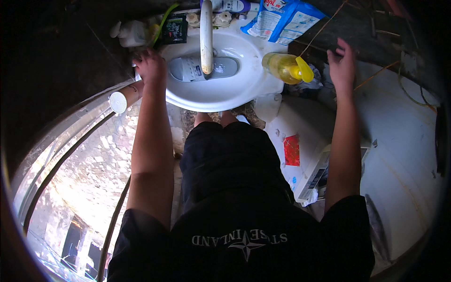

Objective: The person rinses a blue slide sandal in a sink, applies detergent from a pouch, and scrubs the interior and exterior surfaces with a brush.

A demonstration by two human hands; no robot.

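Note:
A grey slide slipper (186,69) lies in the white washbasin (218,96), with white powder on its footbed. The spout of the faucet (207,38) hangs over it. At the basin's left edge is my left hand (150,66), its fingers curled; whether it grips something there I cannot tell. My right hand (341,67) is raised at the right, fingers apart, holding nothing visible. Between it and the basin a yellow pump bottle (280,67) rests on the basin's right rim. Behind that bottle stands a blue and white plastic bag (282,21) bearing writing.
A white pump bottle (133,33), a dark packet (175,29) and a purple and white tube (229,5) are on the back ledge. To the right below the basin is a white washing machine (306,141). A capped pipe (127,98) juts out at left.

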